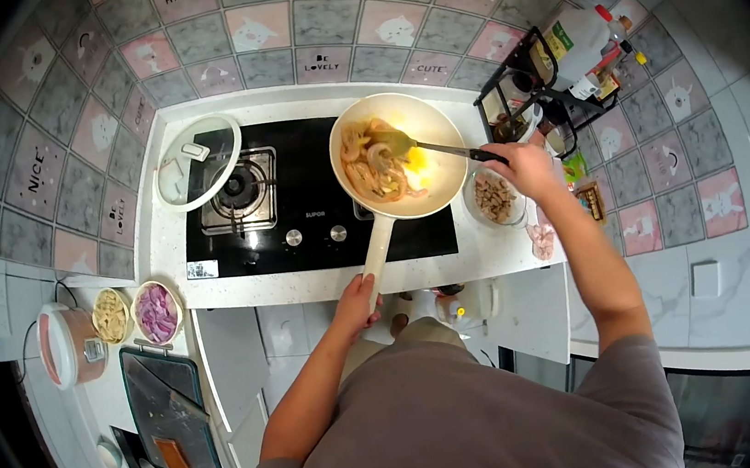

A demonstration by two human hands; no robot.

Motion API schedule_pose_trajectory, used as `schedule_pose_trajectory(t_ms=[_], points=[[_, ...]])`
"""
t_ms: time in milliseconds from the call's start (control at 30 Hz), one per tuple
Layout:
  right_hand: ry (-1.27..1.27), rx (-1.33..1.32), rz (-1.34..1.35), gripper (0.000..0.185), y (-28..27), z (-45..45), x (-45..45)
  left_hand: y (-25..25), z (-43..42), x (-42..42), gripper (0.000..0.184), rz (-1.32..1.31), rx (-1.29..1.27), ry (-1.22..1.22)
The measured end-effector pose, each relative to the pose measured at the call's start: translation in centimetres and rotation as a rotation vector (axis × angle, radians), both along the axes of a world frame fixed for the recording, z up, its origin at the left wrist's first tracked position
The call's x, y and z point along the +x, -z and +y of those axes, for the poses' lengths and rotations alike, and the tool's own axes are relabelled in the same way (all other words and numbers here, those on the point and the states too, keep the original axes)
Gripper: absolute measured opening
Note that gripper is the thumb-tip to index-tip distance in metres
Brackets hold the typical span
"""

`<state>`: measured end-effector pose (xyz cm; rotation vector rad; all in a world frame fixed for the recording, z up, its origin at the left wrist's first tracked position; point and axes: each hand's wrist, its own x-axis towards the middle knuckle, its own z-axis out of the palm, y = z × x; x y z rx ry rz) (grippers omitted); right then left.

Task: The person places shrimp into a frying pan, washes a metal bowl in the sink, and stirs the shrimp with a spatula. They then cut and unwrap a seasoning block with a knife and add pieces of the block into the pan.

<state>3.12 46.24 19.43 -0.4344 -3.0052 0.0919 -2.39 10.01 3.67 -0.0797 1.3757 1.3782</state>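
Note:
A cream-coloured frying pan (448, 184) is over the right side of the black gas hob. My left hand (357, 305) is closed around the end of its long handle. Inside lie what look like shrimp (372, 165), with bright yellow liquid, perhaps egg, beside them. My right hand (525, 166) grips a spatula (444, 149) by its black handle, and the spatula's blade touches the food. Close to my right hand stands a clear bowl of brown chopped pieces (494, 197), apparently cooked meat. The burner under the pan is hidden.
A glass lid (198, 162) lies partly over the left burner (238, 187). Bowls of purple onion (156, 312) and pale slices (111, 316) stand left, near a cutting board (148, 389) with a knife. A black rack (515, 79) with bottles is at right. Cabinet doors hang open below.

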Motion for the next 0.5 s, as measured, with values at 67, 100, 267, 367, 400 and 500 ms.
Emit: schedule_pose_trajectory(t_ms=[67, 100, 267, 367, 400, 500], points=[[-0.026, 0.083, -0.032, 0.029, -3.7, -1.0, 0.9, -0.1, 0.0, 0.0, 0.031, -0.003, -0.008, 0.005], [-0.046, 0.163, -0.062, 0.027, -5.1, -1.3, 1.3, -0.1, -0.1, 0.0, 0.031, -0.009, -0.004, 0.007], [0.061, 0.225, -0.172, 0.024, -8.8, -1.2, 1.6, 0.1, -0.2, -0.1, 0.031, 0.007, 0.019, 0.025], [0.226, 0.274, -0.313, 0.023, -10.2, -3.1, -0.5, 0.0, -0.2, -0.1, 0.031, 0.011, 0.013, 0.029], [0.284, 0.282, -0.375, 0.024, -10.0, -3.6, -1.2, 0.1, -0.1, -0.1, 0.031, 0.011, 0.016, 0.035], [0.335, 0.238, -0.480, 0.030, -8.6, -2.1, -3.0, 0.3, 0.1, -0.2, 0.031, 0.016, -0.003, 0.017]])
